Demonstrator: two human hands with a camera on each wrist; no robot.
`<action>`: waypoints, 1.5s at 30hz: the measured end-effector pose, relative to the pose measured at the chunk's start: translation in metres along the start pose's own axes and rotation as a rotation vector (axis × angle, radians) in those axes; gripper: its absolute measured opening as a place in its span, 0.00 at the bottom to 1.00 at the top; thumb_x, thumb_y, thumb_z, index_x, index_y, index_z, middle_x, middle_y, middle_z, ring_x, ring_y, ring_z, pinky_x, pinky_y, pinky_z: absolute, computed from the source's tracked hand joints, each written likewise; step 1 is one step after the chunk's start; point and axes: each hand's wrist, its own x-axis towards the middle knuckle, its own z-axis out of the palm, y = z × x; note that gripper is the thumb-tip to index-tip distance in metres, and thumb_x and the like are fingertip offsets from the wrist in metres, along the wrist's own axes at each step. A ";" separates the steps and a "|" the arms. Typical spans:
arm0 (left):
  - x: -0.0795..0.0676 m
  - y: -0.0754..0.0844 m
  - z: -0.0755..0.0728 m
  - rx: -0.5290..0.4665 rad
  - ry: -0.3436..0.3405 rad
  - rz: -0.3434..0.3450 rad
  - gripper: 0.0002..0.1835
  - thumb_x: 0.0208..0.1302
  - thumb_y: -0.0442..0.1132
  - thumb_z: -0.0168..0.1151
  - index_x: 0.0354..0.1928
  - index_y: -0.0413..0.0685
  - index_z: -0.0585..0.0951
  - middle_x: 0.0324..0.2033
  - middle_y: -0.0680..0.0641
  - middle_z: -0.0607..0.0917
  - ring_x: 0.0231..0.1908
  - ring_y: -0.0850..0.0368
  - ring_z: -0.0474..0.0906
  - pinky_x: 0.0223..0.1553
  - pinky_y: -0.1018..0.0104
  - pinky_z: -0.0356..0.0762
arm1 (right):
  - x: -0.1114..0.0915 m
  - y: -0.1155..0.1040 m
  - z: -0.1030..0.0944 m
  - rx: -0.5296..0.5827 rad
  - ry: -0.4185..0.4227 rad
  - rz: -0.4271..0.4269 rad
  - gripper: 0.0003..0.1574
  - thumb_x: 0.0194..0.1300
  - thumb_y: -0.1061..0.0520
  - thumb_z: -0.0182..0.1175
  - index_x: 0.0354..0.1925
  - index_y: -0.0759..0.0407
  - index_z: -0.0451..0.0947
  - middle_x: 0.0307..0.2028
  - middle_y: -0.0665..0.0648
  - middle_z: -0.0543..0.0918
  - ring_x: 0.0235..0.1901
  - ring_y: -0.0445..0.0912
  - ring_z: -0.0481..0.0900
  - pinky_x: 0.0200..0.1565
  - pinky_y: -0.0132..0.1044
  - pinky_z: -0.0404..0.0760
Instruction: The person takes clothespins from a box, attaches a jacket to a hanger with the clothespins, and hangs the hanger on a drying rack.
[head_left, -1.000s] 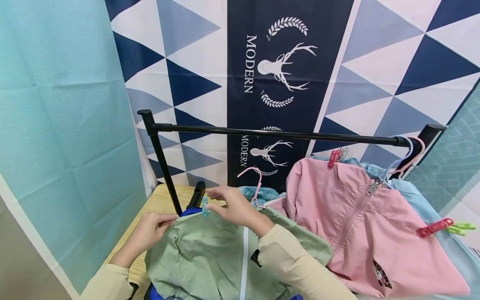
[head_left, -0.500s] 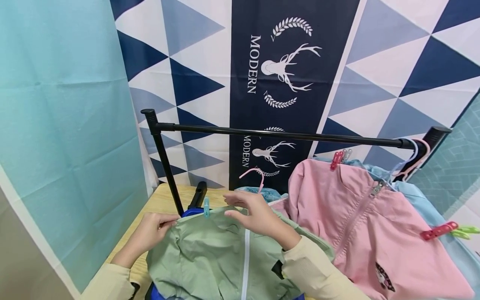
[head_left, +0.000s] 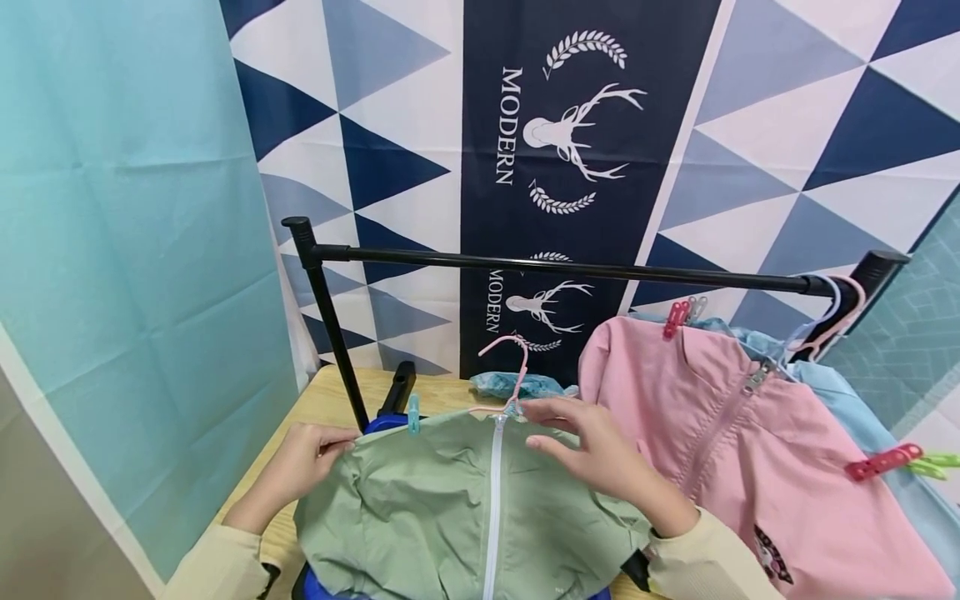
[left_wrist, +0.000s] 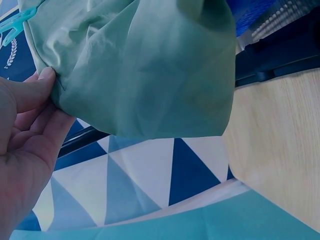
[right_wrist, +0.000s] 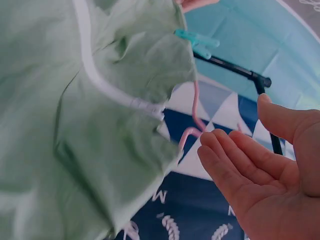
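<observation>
A green zip jacket [head_left: 420, 500] hangs on a pink hanger [head_left: 521, 375], its white zipper [head_left: 493, 500] running down the middle. My left hand [head_left: 303, 467] pinches the jacket's left shoulder edge between thumb and fingers, as the left wrist view also shows. A teal clothespin [head_left: 414, 414] is clipped on that same edge, between the left hand and the hanger hook. My right hand [head_left: 600, 450] holds nothing; its fingers are extended beside the collar, and in the right wrist view the palm [right_wrist: 270, 195] faces the hanger's base.
A black rack with a crossbar [head_left: 562, 268] stands behind. At its right end hang a pink jacket [head_left: 645, 375] and light-blue clothing [head_left: 825, 392], with red clothespins [head_left: 885, 461] on the pink one. A wooden table [head_left: 322, 400] lies below, with a blue-patterned bundle [head_left: 517, 385] behind the hanger.
My right hand has left the teal clothespin and moved right along the jacket's top edge, past the hanger hook. The left hand keeps its pinch in the same place.
</observation>
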 end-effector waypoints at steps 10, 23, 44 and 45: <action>-0.003 0.000 0.000 -0.013 0.007 -0.018 0.10 0.56 0.25 0.64 0.40 0.37 0.87 0.36 0.40 0.89 0.36 0.48 0.87 0.31 0.73 0.82 | -0.026 0.007 -0.030 -0.164 0.038 0.042 0.16 0.58 0.61 0.67 0.47 0.59 0.82 0.44 0.56 0.87 0.41 0.46 0.86 0.44 0.33 0.84; -0.002 0.001 -0.001 -0.012 0.005 -0.029 0.10 0.57 0.25 0.64 0.41 0.37 0.87 0.37 0.39 0.89 0.36 0.48 0.87 0.31 0.73 0.81 | -0.057 0.007 -0.072 -0.410 0.078 0.011 0.20 0.49 0.61 0.73 0.44 0.52 0.83 0.40 0.50 0.88 0.39 0.37 0.84 0.44 0.17 0.77; 0.000 0.000 -0.001 -0.015 -0.002 -0.047 0.10 0.57 0.26 0.64 0.41 0.36 0.87 0.37 0.39 0.89 0.37 0.47 0.87 0.33 0.69 0.83 | -0.094 0.008 -0.166 -0.687 0.038 0.088 0.26 0.44 0.60 0.76 0.44 0.45 0.82 0.40 0.39 0.84 0.41 0.17 0.72 0.38 0.08 0.67; 0.000 0.000 0.000 -0.016 -0.002 -0.047 0.10 0.57 0.26 0.64 0.41 0.36 0.87 0.37 0.39 0.89 0.37 0.47 0.87 0.33 0.69 0.83 | -0.096 0.009 -0.172 -0.697 0.061 0.075 0.27 0.43 0.59 0.76 0.44 0.43 0.82 0.41 0.35 0.83 0.44 0.15 0.70 0.39 0.07 0.66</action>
